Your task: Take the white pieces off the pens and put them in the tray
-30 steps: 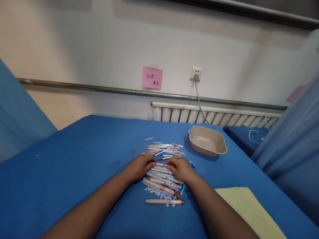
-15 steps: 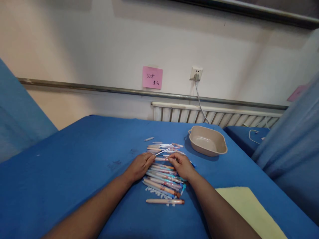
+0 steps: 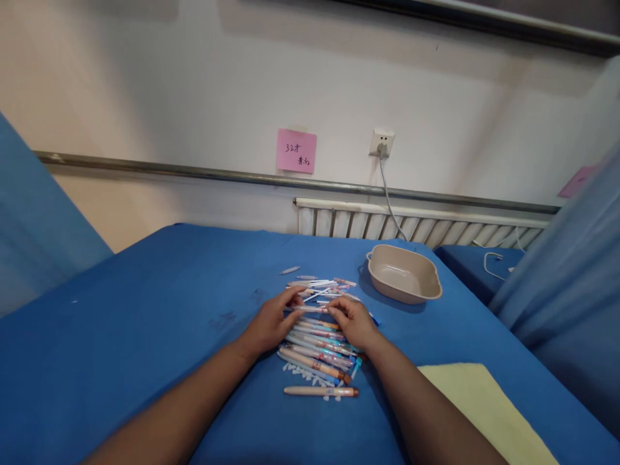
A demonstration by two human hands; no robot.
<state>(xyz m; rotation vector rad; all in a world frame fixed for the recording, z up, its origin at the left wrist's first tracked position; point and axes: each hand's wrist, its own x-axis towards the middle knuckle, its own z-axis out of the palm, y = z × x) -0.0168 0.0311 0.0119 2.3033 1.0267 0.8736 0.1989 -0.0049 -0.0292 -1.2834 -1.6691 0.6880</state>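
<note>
My right hand (image 3: pixel 357 323) pinches the right end of a pale pen (image 3: pixel 314 310) between thumb and fingers. At its left end, my left hand (image 3: pixel 271 323) is open, with thumb and forefinger apart around the tip. Beneath and in front of both hands lie several pens (image 3: pixel 317 345) side by side, some clear, some beige with brown ends. One beige pen (image 3: pixel 320 391) lies apart, nearest me. Small white pieces (image 3: pixel 305 372) are scattered beside the pens. Beyond my hands lie white sticks (image 3: pixel 317 295) and two short grey pieces (image 3: pixel 289 270).
A beige basin (image 3: pixel 404 274) stands at the back right of the blue-covered table (image 3: pixel 159 310). A yellow cloth (image 3: pixel 484 407) lies at the front right. Behind are a radiator (image 3: pixel 358 219) and a plugged-in cable (image 3: pixel 387 194). Blue curtains (image 3: pixel 566 290) hang at the sides.
My left thumb and forefinger have spread apart, letting go of the pen's left end. My right hand stays almost where it was, still pinching the pen.
</note>
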